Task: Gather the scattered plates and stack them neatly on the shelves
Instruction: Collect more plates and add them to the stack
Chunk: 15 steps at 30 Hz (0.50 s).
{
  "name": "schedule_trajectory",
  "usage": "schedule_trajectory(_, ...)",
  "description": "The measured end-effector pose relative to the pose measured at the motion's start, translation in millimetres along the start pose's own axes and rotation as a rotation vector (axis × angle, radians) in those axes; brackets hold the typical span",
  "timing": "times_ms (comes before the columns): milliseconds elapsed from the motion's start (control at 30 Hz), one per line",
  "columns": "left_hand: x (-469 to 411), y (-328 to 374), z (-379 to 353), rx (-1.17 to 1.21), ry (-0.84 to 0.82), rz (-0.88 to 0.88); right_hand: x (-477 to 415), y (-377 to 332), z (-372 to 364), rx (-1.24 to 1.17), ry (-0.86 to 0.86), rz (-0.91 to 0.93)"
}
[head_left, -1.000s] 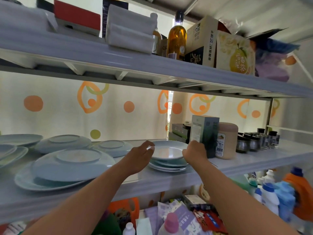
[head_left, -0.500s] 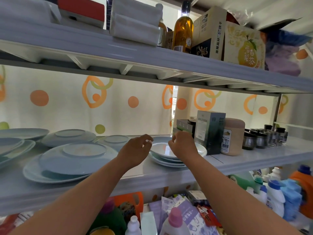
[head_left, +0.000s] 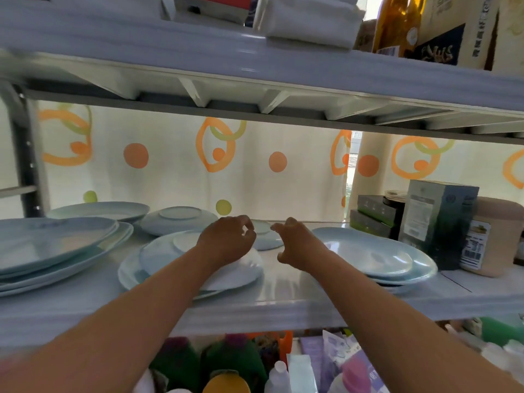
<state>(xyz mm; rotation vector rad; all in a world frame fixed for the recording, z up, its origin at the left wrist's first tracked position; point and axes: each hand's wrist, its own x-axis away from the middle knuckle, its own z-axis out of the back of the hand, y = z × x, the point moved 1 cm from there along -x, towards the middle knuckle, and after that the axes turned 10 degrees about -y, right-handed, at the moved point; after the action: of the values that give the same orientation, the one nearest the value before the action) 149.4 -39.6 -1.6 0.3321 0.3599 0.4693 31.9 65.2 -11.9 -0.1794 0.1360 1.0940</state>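
The pale shelf carries light-blue plates, a dark box and a beige canister.

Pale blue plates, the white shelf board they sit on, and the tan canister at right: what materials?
Pale blue round plates: likely glazed ceramic, possibly melamine; glossy highlights, raised foot rings on the upturned ones. White shelf board: looks like moulded plastic; smooth sheen, ribbed underside on the board above. Tan cylindrical canister: matte, probably plastic; printed label, no glare.
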Motion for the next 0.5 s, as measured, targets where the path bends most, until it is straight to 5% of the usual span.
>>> schedule_trajectory(500, -35, -34, 7, -0.036, -0.03, 0.08, -86, -7, -28, 0.378, -0.275, 0.163)
